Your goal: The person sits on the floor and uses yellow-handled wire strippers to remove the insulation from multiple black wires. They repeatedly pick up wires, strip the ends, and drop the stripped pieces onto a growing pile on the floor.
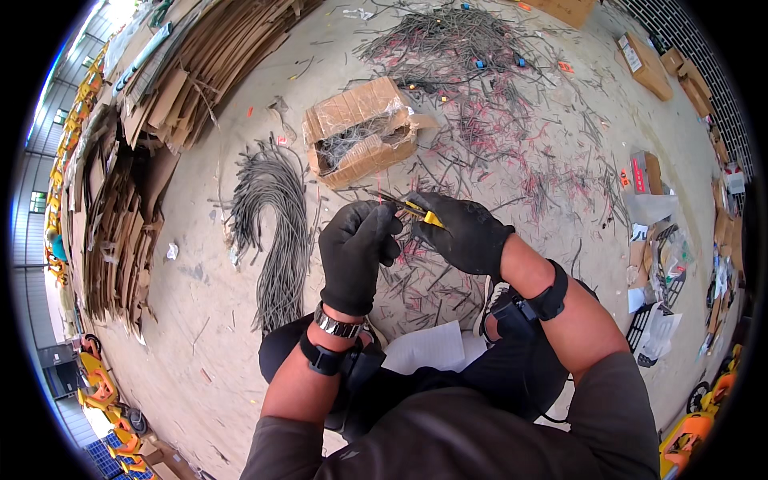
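In a black work glove, my left hand [359, 251] has its fingers curled together, pinching a thin red wire [380, 185] that sticks up past the fingertips. My right hand [467, 231], gloved alike, grips a pliers-like tool with yellow handles [433, 219]. The tool's dark jaws point left, close to my left fingertips; whether they touch the wire cannot be made out. To the left of my left hand lies a long bundle of grey cables [282, 252], bent over at its far end. Short grey and red wire offcuts [429, 294] litter the floor below both hands.
Beyond my hands stands an opened cardboard box [354, 108] with clear plastic wrap inside. A large heap of cut wire [456, 36] lies farther off. Flattened cardboard stacks [114, 240] line the left. White foam sheeting [429, 348] lies between my feet. Packaging [657, 270] is scattered at the right.
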